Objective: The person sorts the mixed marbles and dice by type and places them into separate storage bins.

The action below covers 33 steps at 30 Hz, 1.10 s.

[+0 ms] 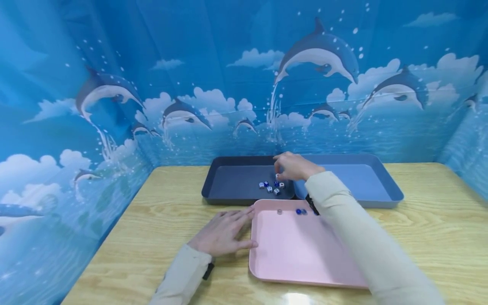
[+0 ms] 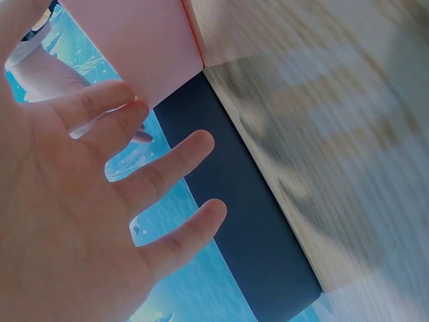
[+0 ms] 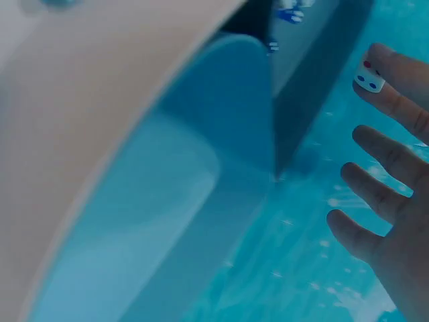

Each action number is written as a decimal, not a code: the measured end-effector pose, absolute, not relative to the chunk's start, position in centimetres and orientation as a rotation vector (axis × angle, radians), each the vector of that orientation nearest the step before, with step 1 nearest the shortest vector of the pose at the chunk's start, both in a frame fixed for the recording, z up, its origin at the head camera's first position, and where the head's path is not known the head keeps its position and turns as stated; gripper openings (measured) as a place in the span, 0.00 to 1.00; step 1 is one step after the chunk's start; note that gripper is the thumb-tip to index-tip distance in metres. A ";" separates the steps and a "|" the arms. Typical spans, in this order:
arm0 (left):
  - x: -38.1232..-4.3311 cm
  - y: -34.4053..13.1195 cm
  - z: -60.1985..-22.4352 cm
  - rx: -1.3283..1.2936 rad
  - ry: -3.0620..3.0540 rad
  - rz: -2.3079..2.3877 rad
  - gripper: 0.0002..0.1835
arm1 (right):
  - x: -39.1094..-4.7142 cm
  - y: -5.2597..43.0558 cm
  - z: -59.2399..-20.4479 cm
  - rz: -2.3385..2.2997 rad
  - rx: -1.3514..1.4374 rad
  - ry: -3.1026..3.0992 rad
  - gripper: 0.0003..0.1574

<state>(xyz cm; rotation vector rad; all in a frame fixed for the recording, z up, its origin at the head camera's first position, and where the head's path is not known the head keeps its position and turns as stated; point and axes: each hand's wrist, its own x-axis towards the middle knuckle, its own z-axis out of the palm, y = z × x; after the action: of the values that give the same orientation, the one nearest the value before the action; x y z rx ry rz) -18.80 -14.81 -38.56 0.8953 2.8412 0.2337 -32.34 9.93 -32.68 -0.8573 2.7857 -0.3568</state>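
My right hand (image 1: 295, 166) is over the right part of the dark tray (image 1: 232, 180). Between its thumb and index finger it pinches a white die (image 3: 369, 75) with coloured dots; the other fingers spread loosely in the right wrist view. Below lie several white and blue dice, among them a white die (image 1: 269, 189) and a blue die (image 1: 276, 184). My left hand (image 1: 222, 232) lies at the left side of the pink tray (image 1: 297, 264), fingers extended, with fingertips and thumb at its rim. A blue bead (image 1: 298, 211) and a clear bead (image 1: 279, 212) lie inside the pink tray.
To the right of the dark tray stands a blue-grey tray (image 1: 362, 180), partly behind the right forearm. All the trays stand on a wooden table (image 1: 152, 212). A blue dolphin-print cloth (image 1: 213, 84) hangs behind and to the sides.
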 end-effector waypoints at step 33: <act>-18.8 -14.9 -38.6 0.861 2.835 0.253 0.45 | -33.0 9.4 -32.9 -0.331 -0.824 2.853 0.04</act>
<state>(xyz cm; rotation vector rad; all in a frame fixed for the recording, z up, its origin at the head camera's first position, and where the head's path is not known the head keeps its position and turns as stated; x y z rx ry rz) -18.84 -14.87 -38.57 0.8613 2.8349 0.2532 -33.04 9.44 -32.90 -0.8241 2.8526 -0.3312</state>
